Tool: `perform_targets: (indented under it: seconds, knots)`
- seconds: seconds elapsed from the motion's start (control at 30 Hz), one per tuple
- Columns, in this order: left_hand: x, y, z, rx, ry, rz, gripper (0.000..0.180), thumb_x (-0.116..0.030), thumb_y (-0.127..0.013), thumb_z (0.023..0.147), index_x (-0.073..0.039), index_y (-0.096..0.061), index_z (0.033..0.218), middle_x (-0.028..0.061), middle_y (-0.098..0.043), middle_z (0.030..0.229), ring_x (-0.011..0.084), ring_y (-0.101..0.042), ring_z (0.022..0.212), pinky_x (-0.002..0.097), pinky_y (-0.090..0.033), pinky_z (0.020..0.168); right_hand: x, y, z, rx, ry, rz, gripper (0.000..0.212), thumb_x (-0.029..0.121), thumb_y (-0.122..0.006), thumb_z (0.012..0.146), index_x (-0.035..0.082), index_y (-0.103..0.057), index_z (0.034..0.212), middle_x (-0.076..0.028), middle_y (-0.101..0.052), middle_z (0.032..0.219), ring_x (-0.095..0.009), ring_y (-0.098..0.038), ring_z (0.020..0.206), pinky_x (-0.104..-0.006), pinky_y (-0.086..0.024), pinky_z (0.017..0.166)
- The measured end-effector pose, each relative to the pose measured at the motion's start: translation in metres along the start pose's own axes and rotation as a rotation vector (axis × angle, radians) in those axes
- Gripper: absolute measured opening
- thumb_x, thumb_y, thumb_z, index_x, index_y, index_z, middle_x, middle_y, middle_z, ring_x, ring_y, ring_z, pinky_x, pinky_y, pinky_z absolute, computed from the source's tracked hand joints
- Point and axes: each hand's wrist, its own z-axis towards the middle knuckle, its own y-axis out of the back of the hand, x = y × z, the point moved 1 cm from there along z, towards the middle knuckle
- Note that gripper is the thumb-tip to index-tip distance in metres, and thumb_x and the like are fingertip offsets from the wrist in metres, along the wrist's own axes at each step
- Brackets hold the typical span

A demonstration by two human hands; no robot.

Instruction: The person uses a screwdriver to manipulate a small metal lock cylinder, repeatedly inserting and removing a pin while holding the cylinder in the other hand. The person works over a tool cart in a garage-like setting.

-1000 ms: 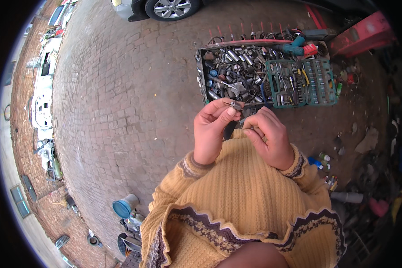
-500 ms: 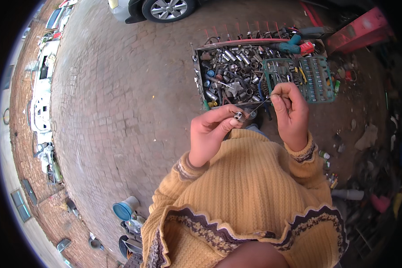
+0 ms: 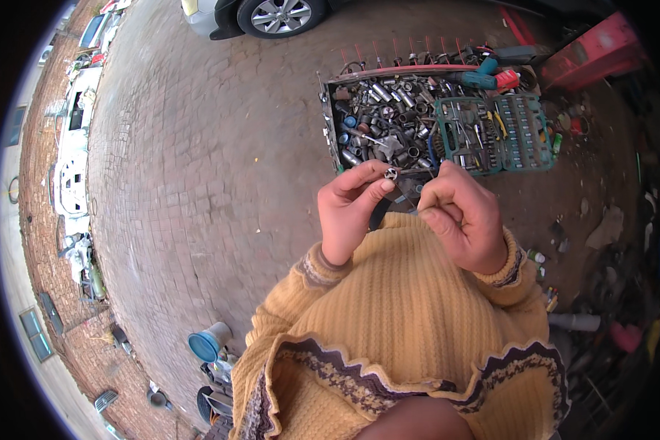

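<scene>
Between the thumb and fingers of my left hand (image 3: 350, 205) is a small round metal part (image 3: 391, 174), socket-like, with a hollow end. Beside it on the right, my right hand (image 3: 463, 216) is closed in a pinch, its fingertips apart from the metal part. A thin dark rod showed in that pinch a moment earlier; the fingers now largely hide it. Both hands are raised in front of my yellow knitted sweater (image 3: 411, 271), close to the near edge of a tray (image 3: 331, 132) heaped with metal sockets and fittings (image 3: 386, 110).
An open green tool case (image 3: 548, 147) lies over the tray's right part. A teal power tool (image 3: 477, 78) and a red can (image 3: 507, 80) are behind it. A red metal beam (image 3: 594, 55) stands far right, a car wheel (image 3: 280, 15) far off, a blue-lidded bucket (image 3: 207, 343) lower left.
My right hand has come down and leftward, turning its fingers inward, and the thin rod no longer shows plainly. My left hand has lifted slightly with the metal part.
</scene>
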Motion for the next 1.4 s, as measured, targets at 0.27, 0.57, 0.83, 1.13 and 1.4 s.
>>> perform_targets:
  seconds: [0.27, 0.57, 0.83, 1.13, 1.4]
  knots:
    - [-0.011, 0.006, -0.005, 0.268, -0.023, 0.228, 0.018, -0.003, -0.066, 0.089, 0.0, -0.068, 0.107, 0.0022, -0.066, 0.087, 0.0065, -0.056, 0.07, 0.0207, -0.045, 0.062, -0.042, 0.024, 0.012, -0.344, -0.152, 0.076, 0.004, 0.003, -0.056, 0.095, 0.0, -0.054, 0.097, 0.003, -0.05, 0.077, -0.001, -0.038, 0.064, -0.0172, -0.033, 0.055]
    - [0.001, 0.024, 0.007, -0.188, 0.27, -0.598, 0.024, -0.007, -0.058, 0.096, 0.004, -0.061, 0.117, 0.0129, -0.067, 0.112, 0.0125, -0.066, 0.091, 0.0234, -0.056, 0.084, -0.025, -0.001, -0.035, 0.054, -0.299, -0.009, 0.006, 0.001, -0.063, 0.087, 0.001, -0.057, 0.088, -0.003, -0.049, 0.074, -0.011, -0.043, 0.061, -0.0237, -0.037, 0.057]
    - [0.011, 0.013, 0.01, -0.162, 0.024, -0.096, 0.013, -0.001, -0.063, 0.092, 0.004, -0.066, 0.104, 0.0074, -0.07, 0.092, 0.0111, -0.065, 0.084, 0.0238, -0.052, 0.079, 0.011, 0.005, 0.001, 0.156, 0.066, 0.089, 0.014, -0.003, -0.067, 0.077, 0.002, -0.057, 0.086, -0.01, -0.048, 0.073, -0.026, -0.045, 0.063, -0.0327, -0.039, 0.06]
    - [0.018, 0.0, 0.001, 0.321, 0.466, -0.534, 0.047, -0.032, -0.046, 0.103, -0.001, -0.044, 0.139, 0.0146, -0.053, 0.134, 0.0226, -0.055, 0.12, 0.0385, -0.045, 0.104, 0.001, 0.016, 0.009, 0.007, -0.259, 0.581, 0.01, 0.007, -0.055, 0.097, 0.001, -0.051, 0.103, 0.002, -0.049, 0.091, 0.0, -0.039, 0.075, -0.015, -0.036, 0.065]
    - [0.015, -0.001, 0.014, 0.423, 0.455, -0.813, 0.053, -0.028, -0.041, 0.104, -0.002, -0.028, 0.148, 0.0199, -0.047, 0.141, 0.027, -0.054, 0.122, 0.038, -0.048, 0.1, -0.005, 0.015, 0.006, 0.034, -0.321, 0.563, 0.012, 0.004, -0.055, 0.096, -0.001, -0.051, 0.106, 0.001, -0.049, 0.096, -0.002, -0.044, 0.084, -0.017, -0.04, 0.073]
